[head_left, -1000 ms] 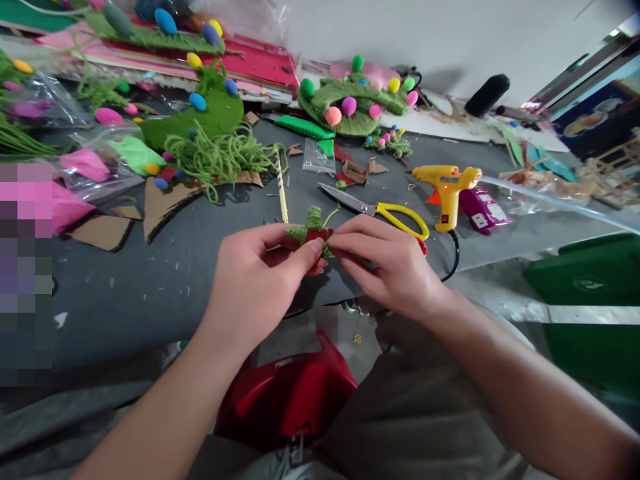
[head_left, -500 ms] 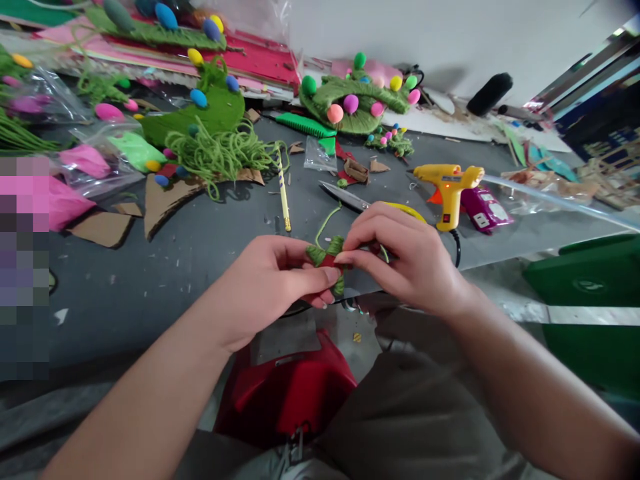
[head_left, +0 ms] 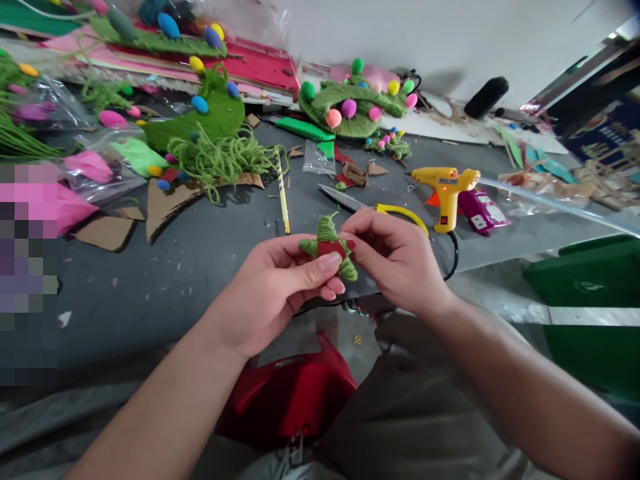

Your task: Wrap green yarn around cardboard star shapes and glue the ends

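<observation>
A small red star [head_left: 330, 249], its arms partly wrapped in green yarn, is held up over the table's front edge. My left hand [head_left: 293, 273] is closed on it, the thumb across its red middle and the fingers underneath. Closed in a pinch, my right hand [head_left: 395, 257] meets the star's right side at a bare red point; its fingertips are partly hidden. A short bit of green yarn rises from the star's upper arm. Just beyond my hands lie scissors [head_left: 400, 211] with yellow handles and a pencil [head_left: 283, 200].
A yellow glue gun [head_left: 447, 193] stands at the right, beside a purple packet [head_left: 483, 210]. Tangled green yarn [head_left: 220, 160], cardboard scraps [head_left: 107, 229] and a green cutter [head_left: 303, 129] lie on the grey table [head_left: 200, 287]. Farther back is a green yarn-covered piece [head_left: 325, 100] with pompoms.
The star has turned in my left hand and shows more of its red middle and wrapped arms. My right hand has shifted slightly to the star's right side.
</observation>
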